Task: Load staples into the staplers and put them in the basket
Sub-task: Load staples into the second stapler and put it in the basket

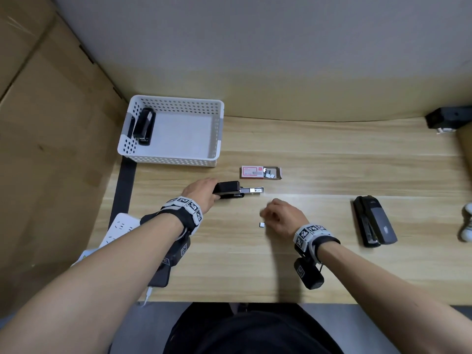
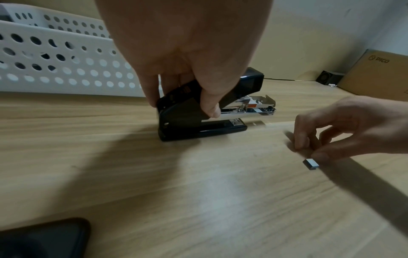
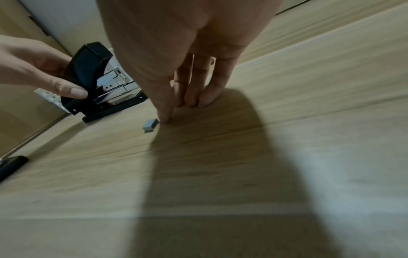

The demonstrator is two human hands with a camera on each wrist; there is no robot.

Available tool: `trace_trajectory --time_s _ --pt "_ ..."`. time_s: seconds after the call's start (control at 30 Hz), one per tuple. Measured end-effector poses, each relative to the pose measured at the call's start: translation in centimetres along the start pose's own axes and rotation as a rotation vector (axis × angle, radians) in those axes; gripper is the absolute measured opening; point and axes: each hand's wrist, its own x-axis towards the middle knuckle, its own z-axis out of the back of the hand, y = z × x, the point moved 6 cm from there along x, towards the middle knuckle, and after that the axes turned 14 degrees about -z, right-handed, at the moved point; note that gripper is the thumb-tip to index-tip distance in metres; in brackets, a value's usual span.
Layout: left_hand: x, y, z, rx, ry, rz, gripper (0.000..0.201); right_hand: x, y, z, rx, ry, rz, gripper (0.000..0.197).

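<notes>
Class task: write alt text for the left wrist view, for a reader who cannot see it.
A left hand grips a black stapler with its metal staple tray slid out, standing on a wooden table. To the right, the right hand reaches its fingers down beside a small staple block lying on the table. A white perforated basket stands behind.

A: What's the room like?
B: Light wood-grain desk [image 1: 319, 154], pushed vs. a plain pale wall [image 1: 255, 47]. Lower part of the wall looks yellowish.
A: Left side?
B: Big cardboard sheets [image 1: 51, 123] stand along the desk's left edge, w/ a dark strip [image 1: 125, 185] btwn them & the desk.
A: Right side?
B: Small black device [image 1: 447, 117] at the far right corner, a cardboard box [image 2: 379, 73] marked PICO beside it.
A: Floor? Light?
B: Grey floor [image 1: 357, 328] below the near edge. Light from overhead, soft glare on the desk, shadows fall toward the near side.
</notes>
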Motion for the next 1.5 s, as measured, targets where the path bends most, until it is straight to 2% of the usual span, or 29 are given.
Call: trace_trajectory --time_s 0.07,0.17,0.3,0.43,0.6,0.67,0.83,1.0,1.13,1.3,1.5 --pt "0.0 0.0 0.0 -0.010 -0.008 0.002 0.023 -0.3 0.1 -0.3 0.023 0.003 0.012 0.028" --pt "0.0 0.1 -0.1 -0.012 -0.009 0.007 0.023 -0.6 0.6 -0.6 0.001 0.030 0.053 0.032" --pt "0.1 0.4 -0.3 -0.007 -0.008 0.019 0.022 -0.8 1.4 -0.8 -0.050 0.074 0.131 0.026" --pt "0.2 0.6 -0.4 -0.009 -0.008 0.021 0.026 -0.5 1.5 -0.8 -0.015 0.054 0.088 0.011" --pt "0.2 0.7 -0.6 -0.004 -0.009 0.012 0.027 -0.4 1.4 -0.8 -0.034 0.108 0.097 0.024" --pt "0.2 0.8 -0.5 -0.006 -0.010 0.013 0.026 -0.3 1.4 -0.7 -0.054 0.127 0.102 0.020" --pt "0.3 0.8 -0.6 -0.013 0.004 0.018 0.025 0.1 1.0 -0.4 -0.069 0.081 0.044 0.004" --pt "0.2 0.7 -0.4 -0.008 -0.002 0.007 0.021 0.6 1.7 0.4 -0.128 -0.069 0.065 0.013" --pt "0.2 0.5 -0.3 -0.004 -0.007 0.000 0.019 1.5 1.9 1.0 -0.121 -0.075 0.011 0.011" --pt "0.1 0.5 -0.4 -0.012 -0.009 -0.002 0.020 1.7 0.8 1.2 0.015 -0.088 -0.124 0.010" --pt "0.1 0.3 -0.3 -0.020 -0.002 0.007 0.021 0.6 0.1 0.8 -0.095 -0.063 -0.152 0.023"
